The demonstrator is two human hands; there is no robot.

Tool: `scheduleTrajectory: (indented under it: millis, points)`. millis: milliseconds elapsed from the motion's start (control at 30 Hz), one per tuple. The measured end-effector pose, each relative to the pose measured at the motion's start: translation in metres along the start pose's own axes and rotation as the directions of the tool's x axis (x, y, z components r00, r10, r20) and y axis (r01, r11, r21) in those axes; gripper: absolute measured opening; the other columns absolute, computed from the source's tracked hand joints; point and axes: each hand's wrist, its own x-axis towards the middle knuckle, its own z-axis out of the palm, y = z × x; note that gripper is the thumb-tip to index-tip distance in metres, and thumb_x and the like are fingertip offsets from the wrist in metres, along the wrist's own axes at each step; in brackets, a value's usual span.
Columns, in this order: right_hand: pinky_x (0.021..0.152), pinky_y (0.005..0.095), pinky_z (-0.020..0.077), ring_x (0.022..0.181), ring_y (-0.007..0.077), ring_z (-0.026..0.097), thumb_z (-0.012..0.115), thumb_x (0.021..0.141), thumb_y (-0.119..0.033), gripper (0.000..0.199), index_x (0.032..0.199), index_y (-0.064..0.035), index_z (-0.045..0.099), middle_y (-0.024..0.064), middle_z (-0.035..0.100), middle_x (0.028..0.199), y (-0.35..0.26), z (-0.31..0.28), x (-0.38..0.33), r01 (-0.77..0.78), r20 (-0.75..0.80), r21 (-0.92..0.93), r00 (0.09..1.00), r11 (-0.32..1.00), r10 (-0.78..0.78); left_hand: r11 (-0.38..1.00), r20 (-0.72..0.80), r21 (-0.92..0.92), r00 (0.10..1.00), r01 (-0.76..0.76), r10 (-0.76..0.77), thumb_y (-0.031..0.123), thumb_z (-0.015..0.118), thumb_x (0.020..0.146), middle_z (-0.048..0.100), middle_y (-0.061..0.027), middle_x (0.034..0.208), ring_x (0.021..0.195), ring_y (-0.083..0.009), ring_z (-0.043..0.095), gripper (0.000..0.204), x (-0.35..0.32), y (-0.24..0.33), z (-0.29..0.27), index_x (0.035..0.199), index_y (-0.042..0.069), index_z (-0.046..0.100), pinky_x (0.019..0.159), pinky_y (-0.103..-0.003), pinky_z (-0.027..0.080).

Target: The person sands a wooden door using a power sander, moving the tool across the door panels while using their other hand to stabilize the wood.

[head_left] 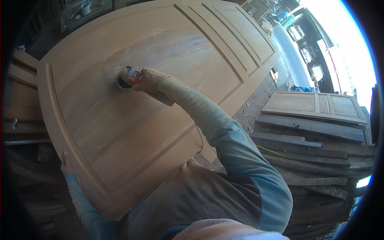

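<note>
A large panelled door [140,116] of pale brown wood fills the middle, its broad recessed face smooth and streaked with greyish, dusty patches, its raised mouldings running in straight ridges that bend under the lens. On that face sits a compact power tool [130,76] with a rounded grey head and a red part on its body. A thin dark cable [201,136] curves by the near edge of the door, below the right sleeve. To the right, a smaller panelled door [292,103] lies on a stack of rough, weathered planks [308,156], beside gritty ground [256,100]; timber pieces [22,72] crowd the left, and a pale bucket [86,7] stands beyond the far edge. The right forearm crosses above the work and covers part of it. The right hand [149,81] has its fingers wrapped around the tool, over the recessed face. The left hand [67,165] is at the door's left edge, fingertips against the rim; whether its fingers grip or merely rest I cannot tell.
</note>
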Motion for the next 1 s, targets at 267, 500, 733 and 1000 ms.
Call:
scheduleTrajectory:
  millis: [267,500,733,1000]
  points:
    - [0.087,0.0407,0.0574,0.095,0.0295,0.074,0.082,0.074,-0.053,0.063,0.109,-0.0010,0.074,0.0183,0.075,0.096,-0.025,-0.012,-0.007,-0.045,0.052,0.045,0.998,0.998,0.043,0.971,0.005,-0.237,0.999,-0.034,0.036,0.059,0.078,0.090,0.073,-0.0169,0.122,0.105,-0.0234,0.072,0.081,-0.011,-0.009,0.006,0.132,-0.009,0.066,0.089,-0.034,0.059]
    - [0.078,0.0388,0.0571,0.084,0.0222,0.072,0.082,0.081,-0.050,0.057,0.112,-0.0024,0.075,0.0126,0.075,0.095,0.000,-0.006,0.005,-0.024,0.035,-0.093,0.999,0.995,0.027,0.993,-0.114,-0.113,0.993,-0.028,0.015,0.061,0.080,0.087,0.070,-0.0184,0.133,0.121,-0.0265,0.066,0.085,-0.059,0.045,0.009,0.133,-0.009,0.066,0.103,-0.036,0.051]
    - [0.082,0.0407,0.0573,0.087,0.0252,0.074,0.081,0.079,-0.052,0.058,0.111,-0.0041,0.077,0.0133,0.076,0.095,0.001,-0.018,0.030,-0.031,-0.029,-0.001,0.999,1.000,0.031,0.991,-0.112,-0.115,0.992,-0.072,0.059,0.063,0.082,0.084,0.072,-0.0184,0.128,0.118,-0.0270,0.068,0.087,-0.046,0.026,0.009,0.131,-0.009,0.067,0.100,-0.036,0.053]
    - [0.080,0.0411,0.0579,0.087,0.0266,0.076,0.081,0.079,-0.052,0.055,0.109,-0.0057,0.078,0.0128,0.076,0.091,0.014,-0.023,0.027,-0.006,-0.026,0.015,1.000,1.000,0.006,0.979,-0.080,-0.192,0.995,-0.074,0.059,0.063,0.082,0.083,0.072,-0.0188,0.126,0.115,-0.0265,0.069,0.089,-0.060,0.045,0.010,0.130,-0.010,0.067,0.099,-0.036,0.054]
